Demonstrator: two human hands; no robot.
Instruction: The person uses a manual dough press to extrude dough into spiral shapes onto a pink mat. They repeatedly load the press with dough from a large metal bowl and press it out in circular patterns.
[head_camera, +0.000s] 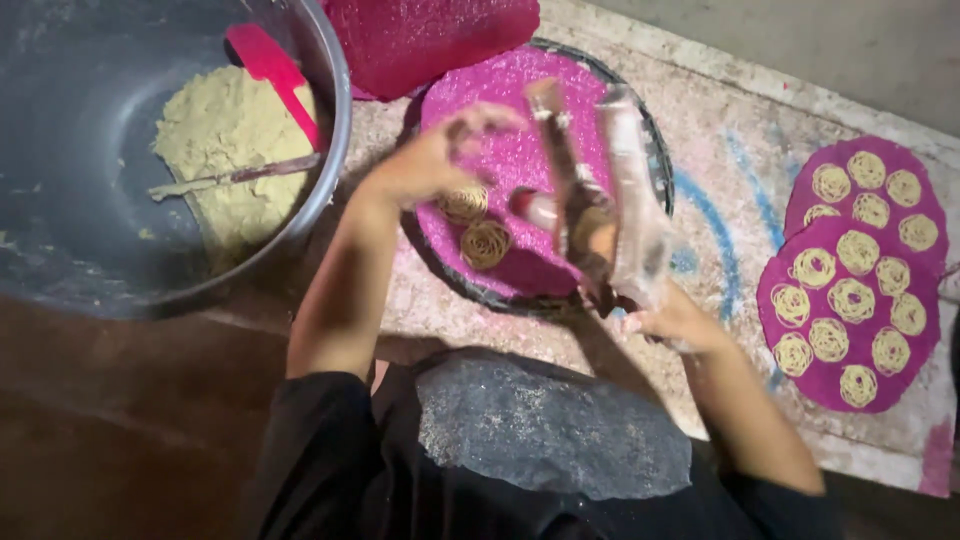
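Holding: right hand (672, 318) grips a dough press (590, 215), fingers wrapped round its lower end; press blurred, tilted over the tray.
Left hand (425, 160): grip half open, fingers curled and holding nothing, raised above the tray's left edge, near the press top.
Tray (655, 150): round, dark rim, lined with a pink mat (520, 150); two dough coils (478, 225) side by side on it, just below the left hand.
Bowl (335, 120): large, metal, left of tray; yellow dough (225, 150) and red spatula (268, 65) inside.
Right side: two purple mats (850, 280), overlapping, covered with coils.
Floor (720, 230): speckled, blue marks.
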